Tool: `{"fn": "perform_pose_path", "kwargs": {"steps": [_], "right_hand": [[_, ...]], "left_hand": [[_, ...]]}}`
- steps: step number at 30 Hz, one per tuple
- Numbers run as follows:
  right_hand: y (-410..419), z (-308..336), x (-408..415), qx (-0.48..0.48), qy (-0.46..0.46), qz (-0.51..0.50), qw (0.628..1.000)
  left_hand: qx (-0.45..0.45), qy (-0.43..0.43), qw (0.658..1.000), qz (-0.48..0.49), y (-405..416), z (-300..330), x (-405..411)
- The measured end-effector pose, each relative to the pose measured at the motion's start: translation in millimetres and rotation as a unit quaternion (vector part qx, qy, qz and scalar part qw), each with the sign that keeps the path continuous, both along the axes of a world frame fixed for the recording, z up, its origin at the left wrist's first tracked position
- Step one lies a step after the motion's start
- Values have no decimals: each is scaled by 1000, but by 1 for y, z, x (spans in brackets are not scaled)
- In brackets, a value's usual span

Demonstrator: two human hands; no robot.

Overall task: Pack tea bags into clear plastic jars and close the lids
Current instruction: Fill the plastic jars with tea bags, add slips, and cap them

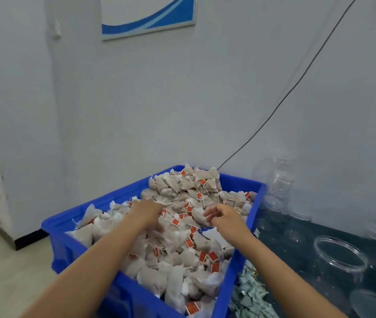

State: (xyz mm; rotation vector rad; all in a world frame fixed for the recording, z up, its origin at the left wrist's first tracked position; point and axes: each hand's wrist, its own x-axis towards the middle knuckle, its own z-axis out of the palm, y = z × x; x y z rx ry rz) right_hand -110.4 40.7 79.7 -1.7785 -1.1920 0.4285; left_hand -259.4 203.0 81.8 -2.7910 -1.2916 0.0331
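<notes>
A blue plastic crate is heaped with several grey-brown tea bags with red tags. My left hand reaches into the heap, its fingers dug down among the bags and partly hidden. My right hand hovers over the heap's right side with fingers loosely curled, touching a tea bag at the fingertips. An open clear plastic jar stands to the right of the crate. More clear jars stand behind it by the wall. A clear lid lies at the lower right.
A dark surface carries the jars on the right. Pale green paper scraps lie beside the crate's right wall. A black cable runs down the grey wall. A blue-and-white sign hangs above. Light floor lies to the left.
</notes>
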Motion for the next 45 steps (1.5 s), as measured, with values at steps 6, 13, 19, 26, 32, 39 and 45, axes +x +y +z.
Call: {"fn": "perform_pose_path", "kwargs": {"steps": [6, 13, 19, 26, 32, 39, 45], "right_hand": [[42, -13, -3, -78, -29, -9, 996], [52, -16, -6, -55, 5, 60, 997], [42, -20, -12, -37, 38, 235, 971], [40, -18, -10, -78, -70, 105, 989], [43, -18, -7, -112, -114, 0, 987], [45, -21, -6, -126, -68, 41, 989], [46, -24, -5, -153, -89, 50, 983]], "left_hand": [[-6, 93, 996, -12, 14, -4, -14], [50, -98, 984, -141, 7, -5, -4], [-82, -303, 928, -199, -4, -5, 9], [-290, -417, 842, -180, -6, -6, 6], [-105, -147, 979, -98, 11, -18, -3], [-7, 28, 992, -126, 7, -28, 8], [-15, 58, 992, -114, 6, -39, 20]]}}
